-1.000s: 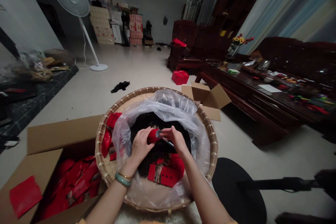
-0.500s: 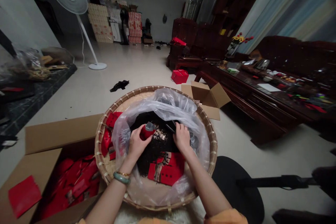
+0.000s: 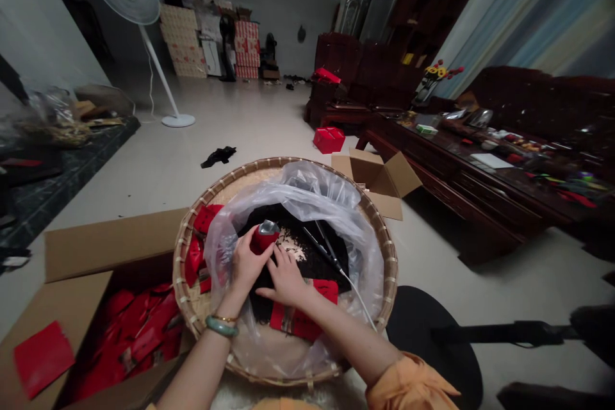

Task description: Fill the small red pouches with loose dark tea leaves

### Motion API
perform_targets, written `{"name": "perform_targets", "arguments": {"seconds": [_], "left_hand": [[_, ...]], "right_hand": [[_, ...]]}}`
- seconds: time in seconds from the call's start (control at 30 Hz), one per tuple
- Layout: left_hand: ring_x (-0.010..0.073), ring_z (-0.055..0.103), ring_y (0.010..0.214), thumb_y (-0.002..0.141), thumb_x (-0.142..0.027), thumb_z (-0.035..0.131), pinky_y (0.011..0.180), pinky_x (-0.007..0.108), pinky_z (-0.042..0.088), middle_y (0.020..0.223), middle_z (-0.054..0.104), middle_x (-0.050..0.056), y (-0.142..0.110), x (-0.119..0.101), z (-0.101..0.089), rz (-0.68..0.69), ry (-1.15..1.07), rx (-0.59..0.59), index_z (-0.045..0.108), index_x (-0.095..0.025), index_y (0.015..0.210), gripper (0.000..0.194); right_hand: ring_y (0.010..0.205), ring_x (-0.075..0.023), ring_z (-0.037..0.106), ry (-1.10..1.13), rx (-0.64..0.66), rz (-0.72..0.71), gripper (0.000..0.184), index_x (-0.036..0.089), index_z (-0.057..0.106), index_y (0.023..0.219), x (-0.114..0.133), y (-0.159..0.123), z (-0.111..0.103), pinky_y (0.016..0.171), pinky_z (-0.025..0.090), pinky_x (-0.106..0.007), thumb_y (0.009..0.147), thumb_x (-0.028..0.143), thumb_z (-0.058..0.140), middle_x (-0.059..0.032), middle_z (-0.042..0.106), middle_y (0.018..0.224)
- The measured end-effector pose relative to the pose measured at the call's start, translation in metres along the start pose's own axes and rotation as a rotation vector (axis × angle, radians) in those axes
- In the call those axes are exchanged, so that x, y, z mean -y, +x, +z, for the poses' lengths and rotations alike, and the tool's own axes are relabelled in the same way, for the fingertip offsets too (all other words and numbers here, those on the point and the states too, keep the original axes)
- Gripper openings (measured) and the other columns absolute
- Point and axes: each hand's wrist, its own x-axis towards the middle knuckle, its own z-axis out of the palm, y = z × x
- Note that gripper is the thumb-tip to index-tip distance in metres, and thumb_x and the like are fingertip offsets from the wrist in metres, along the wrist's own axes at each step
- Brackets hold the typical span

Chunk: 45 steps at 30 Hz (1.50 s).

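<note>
My left hand point(image 3: 248, 269) is closed around a small red pouch point(image 3: 264, 241) whose silvery inner mouth points up. My right hand point(image 3: 287, 277) reaches in beside it with fingers stretched out and thumb apart, the fingertips at the pouch's lower side. Under both hands, dark loose leaves that look like tea point(image 3: 331, 278) lie in a clear plastic bag point(image 3: 223, 221) spread inside a round woven bamboo basket point(image 3: 391, 269). A black hair straightener point(image 3: 319, 245) with a white cord rests on the leaves, its arms apart. A flat red packet point(image 3: 327, 291) lies partly under my right forearm.
An open carton point(image 3: 79, 246) full of red packets stands at the left. Beyond the basket's right rim is another open carton point(image 3: 375, 173). A dark wooden table point(image 3: 442, 160) holds clutter on the right. A white fan point(image 3: 177, 120) stands at the back left.
My right hand has let go of the black hair straightener, which now lies on the leaves, and has moved left to the red pouch. The left hand has shifted slightly left with the pouch.
</note>
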Motion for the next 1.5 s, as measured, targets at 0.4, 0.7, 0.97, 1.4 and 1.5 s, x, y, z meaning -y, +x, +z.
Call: {"name": "perform_targets", "arguments": {"seconds": [0.4,0.7,0.97,1.4,1.5], "left_hand": [[0.0261,0.061,0.095,0.068,-0.038,0.067,0.085,0.041,0.048,0.104,0.064,0.011,0.004,0.004,-0.004,0.009,0.028,-0.084,0.057,-0.019,0.115,0.052],[0.0259,0.061,0.094,0.068,-0.038,0.067,0.085,0.041,0.049,0.105,0.064,0.013,0.004,0.009,0.0,-0.029,0.008,-0.089,0.056,-0.017,0.116,0.054],[0.0255,0.062,0.091,0.068,-0.039,0.067,0.082,0.04,0.05,0.102,0.065,0.012,0.003,0.009,-0.002,-0.005,0.011,-0.081,0.056,-0.017,0.116,0.053],[0.0246,0.06,0.098,0.069,-0.037,0.067,0.086,0.04,0.049,0.107,0.063,0.011,-0.002,0.003,-0.001,0.06,-0.038,0.075,0.054,-0.018,0.116,0.053],[0.0236,0.061,0.095,0.069,-0.037,0.067,0.083,0.038,0.05,0.105,0.063,0.01,-0.004,0.002,0.0,0.086,-0.035,0.141,0.054,-0.018,0.117,0.053]], "right_hand": [[0.101,-0.0271,0.046,-0.146,-0.008,-0.111,0.036,0.023,0.058,0.112,-0.002,0.017,-0.011,0.08,0.045,-0.039,0.079,0.037,0.058,-0.0116,0.051,0.118],[0.109,-0.0326,0.04,-0.176,-0.088,-0.002,0.071,0.027,0.043,0.13,-0.016,0.02,-0.017,0.084,0.04,-0.047,0.069,0.058,0.063,-0.0131,0.04,0.135],[0.09,-0.0201,0.052,0.189,-0.257,0.137,0.019,0.022,0.061,0.094,-0.027,0.025,-0.021,0.074,0.045,-0.03,0.078,0.028,0.055,-0.0058,0.059,0.098],[0.076,-0.0215,0.065,2.281,-0.409,0.759,0.029,0.019,0.061,0.075,-0.045,0.022,-0.032,0.075,0.051,-0.043,0.079,0.041,0.042,-0.0042,0.067,0.068],[0.08,-0.0216,0.066,2.391,-0.459,0.795,0.027,0.02,0.059,0.072,-0.043,0.019,-0.039,0.081,0.05,-0.045,0.081,0.037,0.04,-0.0033,0.068,0.068]]}}
